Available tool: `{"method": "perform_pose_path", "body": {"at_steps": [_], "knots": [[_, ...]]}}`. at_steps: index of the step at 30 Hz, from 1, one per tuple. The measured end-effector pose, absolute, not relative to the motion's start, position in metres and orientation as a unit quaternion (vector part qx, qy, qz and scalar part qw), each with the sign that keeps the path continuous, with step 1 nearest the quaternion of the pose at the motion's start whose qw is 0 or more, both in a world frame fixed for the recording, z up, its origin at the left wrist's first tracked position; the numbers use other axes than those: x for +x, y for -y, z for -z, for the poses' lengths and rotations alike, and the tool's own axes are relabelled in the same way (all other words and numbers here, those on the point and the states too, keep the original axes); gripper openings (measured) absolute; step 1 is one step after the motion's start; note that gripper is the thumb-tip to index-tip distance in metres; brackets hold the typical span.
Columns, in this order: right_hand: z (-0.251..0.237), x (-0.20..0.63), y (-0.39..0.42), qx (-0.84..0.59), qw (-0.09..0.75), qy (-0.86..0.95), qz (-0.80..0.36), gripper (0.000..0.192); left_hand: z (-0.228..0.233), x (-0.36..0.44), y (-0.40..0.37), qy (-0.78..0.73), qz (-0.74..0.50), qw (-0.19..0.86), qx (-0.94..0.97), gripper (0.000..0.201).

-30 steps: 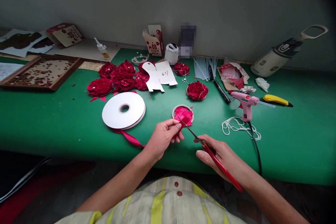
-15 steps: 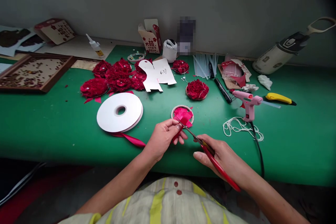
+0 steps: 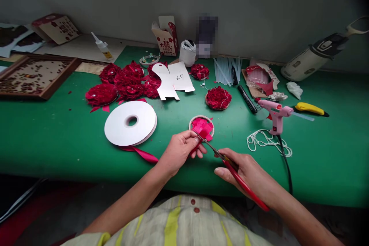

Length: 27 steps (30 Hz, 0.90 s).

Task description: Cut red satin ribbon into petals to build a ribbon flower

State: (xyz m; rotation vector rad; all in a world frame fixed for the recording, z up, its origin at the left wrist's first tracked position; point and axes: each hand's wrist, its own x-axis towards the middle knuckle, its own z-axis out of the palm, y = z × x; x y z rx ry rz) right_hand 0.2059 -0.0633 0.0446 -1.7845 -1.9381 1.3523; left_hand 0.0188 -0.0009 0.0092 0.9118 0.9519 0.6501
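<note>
My left hand [image 3: 183, 150] is closed in a pinch on the red ribbon [image 3: 195, 149], whose tail runs back under the hand towards the white spool [image 3: 118, 125]. My right hand [image 3: 245, 171] grips scissors [image 3: 242, 182] with long red handles. Their blades look nearly together and lie just at my left fingertips, against the ribbon. Right behind the blades, a round ring [image 3: 190, 123] like a tape roll holds cut red ribbon pieces [image 3: 201, 125]. Whether the piece nearest the blades is still joined to the ribbon, I cannot tell.
Dark red fabric flowers [image 3: 129, 88] cluster behind the spool, beside white cut card [image 3: 180, 78]. Another flower [image 3: 218, 98] sits behind the ring. To the right are a pink glue gun [image 3: 275, 113] with its cord, white string [image 3: 256, 140], a black marker [image 3: 247, 98] and a yellow cutter [image 3: 309, 108].
The ribbon piece beyond the blades stood raised; now it lies flatter over the pieces in the ring. The scissor blades have come closer together. The view has shifted slightly.
</note>
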Motion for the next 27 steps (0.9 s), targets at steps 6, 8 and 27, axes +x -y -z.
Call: {"method": "perform_pose_path", "body": {"at_steps": [6, 8, 27], "knots": [[-0.037, 0.209, 0.061, -0.614, 0.084, 0.657, -0.430, 0.040, -0.006, 0.019, -0.003, -0.434, -0.296, 0.747, 0.407, 0.021], [-0.034, 0.210, 0.059, -0.616, 0.083, 0.660, -0.422, 0.041, -0.003, 0.020, -0.005, -0.434, -0.292, 0.749, 0.407, 0.021], [-0.039, 0.224, 0.045, -0.587, 0.071, 0.659, -0.465, 0.036, -0.009, -0.009, 0.008, -0.458, -0.309, 0.722, 0.416, 0.020]]}}
